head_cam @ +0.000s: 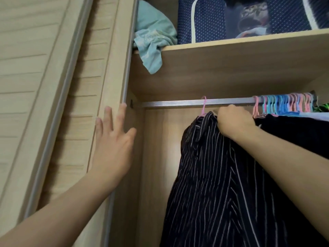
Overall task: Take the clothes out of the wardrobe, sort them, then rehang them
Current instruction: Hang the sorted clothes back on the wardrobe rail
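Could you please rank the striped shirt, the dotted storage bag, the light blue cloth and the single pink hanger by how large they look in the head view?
1. striped shirt, nearest the camera
2. dotted storage bag, cut off by the frame
3. light blue cloth
4. pink hanger

No readable txt, labels, brand names or nos. anywhere in view; storage bag [204,20] shows dot pattern only.

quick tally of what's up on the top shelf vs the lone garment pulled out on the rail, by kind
Light blue cloth bundles: 1
Navy dotted storage bags: 2
Striped black shirt on a pink hanger, gripped by the right hand: 1
Total: 4
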Demonstrator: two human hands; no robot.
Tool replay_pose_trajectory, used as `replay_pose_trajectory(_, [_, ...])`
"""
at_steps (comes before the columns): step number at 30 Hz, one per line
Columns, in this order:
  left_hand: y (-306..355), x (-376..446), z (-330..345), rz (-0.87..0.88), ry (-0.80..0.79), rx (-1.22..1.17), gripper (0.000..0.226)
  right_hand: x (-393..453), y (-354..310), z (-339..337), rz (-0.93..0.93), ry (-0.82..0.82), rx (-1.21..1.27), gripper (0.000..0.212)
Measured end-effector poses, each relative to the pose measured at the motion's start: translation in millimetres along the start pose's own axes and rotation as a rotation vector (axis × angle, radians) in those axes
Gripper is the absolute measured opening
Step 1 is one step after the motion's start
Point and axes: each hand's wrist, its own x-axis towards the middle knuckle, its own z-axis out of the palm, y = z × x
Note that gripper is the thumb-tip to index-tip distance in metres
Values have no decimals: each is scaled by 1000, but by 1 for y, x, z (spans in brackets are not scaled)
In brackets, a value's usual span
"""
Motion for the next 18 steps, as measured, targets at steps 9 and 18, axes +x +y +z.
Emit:
replay_pose_trajectory(9, [-5,-1,7,7,39,2,21,-10,21,24,58,-69,-164,22])
replay_pose_trajectory(18, [-4,-3,6,-3,6,-4,23,-20,111,20,323,-78,-255,26])
